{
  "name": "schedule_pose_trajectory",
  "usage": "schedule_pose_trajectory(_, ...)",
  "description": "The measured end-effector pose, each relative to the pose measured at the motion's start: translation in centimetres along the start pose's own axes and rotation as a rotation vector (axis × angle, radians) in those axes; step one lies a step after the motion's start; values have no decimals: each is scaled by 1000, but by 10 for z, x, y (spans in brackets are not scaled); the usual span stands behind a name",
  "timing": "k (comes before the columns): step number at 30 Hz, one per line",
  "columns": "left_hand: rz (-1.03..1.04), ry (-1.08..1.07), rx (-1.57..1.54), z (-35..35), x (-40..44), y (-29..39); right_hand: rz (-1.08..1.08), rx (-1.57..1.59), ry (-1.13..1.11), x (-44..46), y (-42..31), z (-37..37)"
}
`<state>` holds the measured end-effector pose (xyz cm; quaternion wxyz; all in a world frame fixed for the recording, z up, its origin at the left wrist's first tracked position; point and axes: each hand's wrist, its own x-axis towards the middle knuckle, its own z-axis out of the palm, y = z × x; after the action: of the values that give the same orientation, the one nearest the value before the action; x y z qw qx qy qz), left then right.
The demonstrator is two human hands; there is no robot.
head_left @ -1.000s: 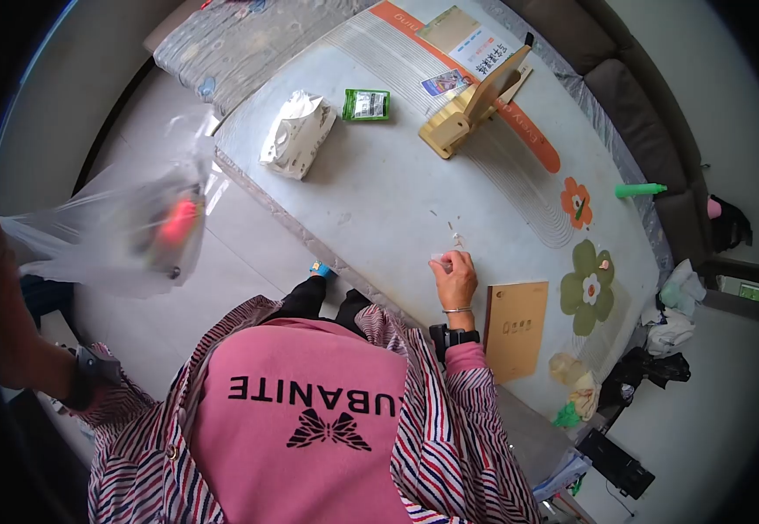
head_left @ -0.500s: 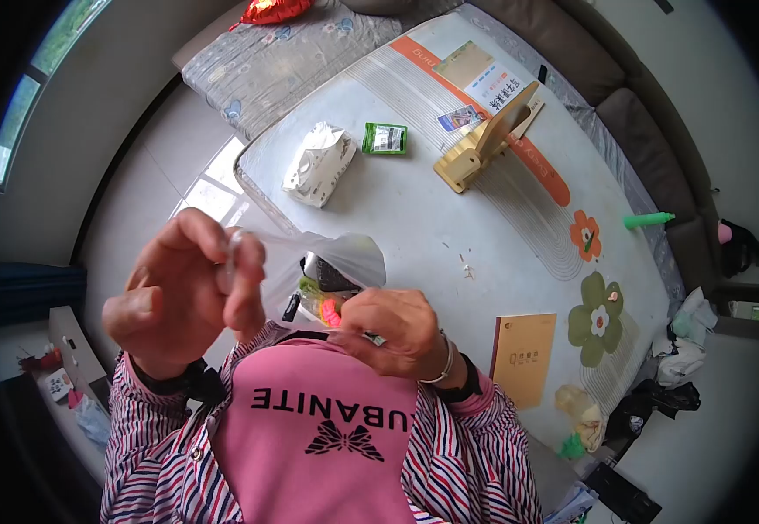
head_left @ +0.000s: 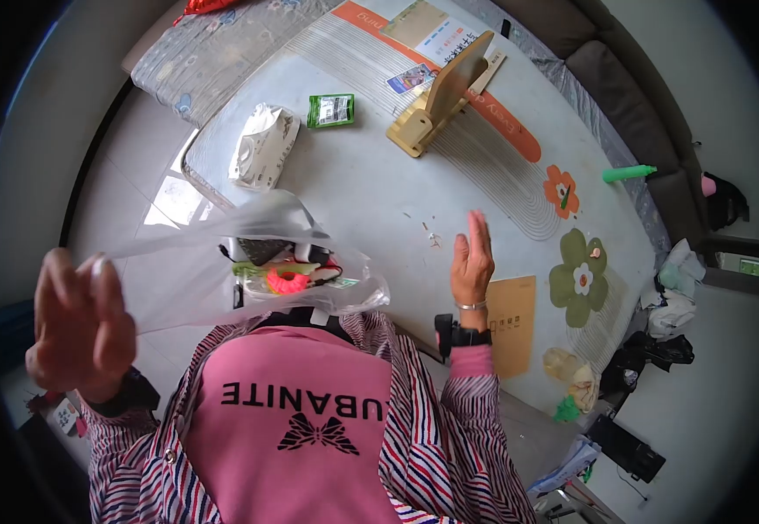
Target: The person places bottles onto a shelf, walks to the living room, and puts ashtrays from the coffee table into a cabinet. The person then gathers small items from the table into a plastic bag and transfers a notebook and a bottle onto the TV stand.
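Observation:
On the left, my left hand (head_left: 87, 327) pinches the edge of a clear plastic bag (head_left: 183, 284), pulling it out sideways. The bag lies in front of my chest, at the table's near edge. Through its film I see a bright coral-pink ring-shaped thing (head_left: 287, 280), a dark patterned object (head_left: 260, 251) and something light green; the rest is blurred by the plastic. My right hand (head_left: 473, 262) is raised over the table, fingers stretched out and holding nothing. It is apart from the bag, near a tan notebook (head_left: 515, 327).
On the table (head_left: 353, 188) are a white tissue pack (head_left: 263, 148), a green packet (head_left: 331, 110), a wooden stand (head_left: 436, 100) and a green tube (head_left: 629, 174). Small scraps (head_left: 432, 237) lie mid-table. A crumpled clear bag (head_left: 571, 371) sits at the right corner.
My left hand has moved left, stretching the bag open wider. My right hand has let go of the bag and moved right with its fingers straightened. The view has shifted slightly.

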<state>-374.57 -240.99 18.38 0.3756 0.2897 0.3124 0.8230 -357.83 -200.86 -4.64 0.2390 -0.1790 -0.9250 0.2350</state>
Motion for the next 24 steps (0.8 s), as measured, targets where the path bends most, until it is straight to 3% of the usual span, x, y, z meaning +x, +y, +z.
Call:
schedule_pose_trajectory(2, 113, 120, 142, -5, -38, 35, 284, -271, -4, -23, 71, 37)
schedule_pose_trajectory(6, 252, 81, 96, 17, -26, 62, 223, -550, -106, -21, 78, 75)
schedule_pose_trajectory(10, 254, 0, 95, 21, -8, 74, -203, -222, -299, -14, -8, 114)
schedule_pose_trajectory(11, 642, 419, -49, 37, 1, 63, -256, -139, -349, -19, -30, 125)
schedule_pose_trajectory(13, 1024, 848, -200, 36, -1, 62, -354, 33, -433, -34, -74, 146)
schedule_pose_trajectory(14, 772, 561, 7, 22, -13, 72, -398, 122, -466, -43, -94, 154)
schedule_pose_trajectory(15, 511, 275, 201, 13, -22, 78, -346, 393, -698, -48, -114, 156)
schedule_pose_trajectory(16, 516, 279, 203, 11, -24, 80, -286, 664, -927, -50, -132, 156)
schedule_pose_trajectory(18, 558, 317, 244, 12, -29, 85, -264, 1072, -1079, -55, -160, 155)
schedule_pose_trajectory(20, 563, 302, 248, 9, -36, 91, -231, 1075, -725, -29, -156, 141)
schedule_pose_trajectory(22, 568, 288, 248, 9, -44, 93, -240, 559, -269, -1, -107, 136)
schedule_pose_trajectory(24, 557, 315, 225, 9, -51, 92, -144, 3, -84, 8, -46, 121)
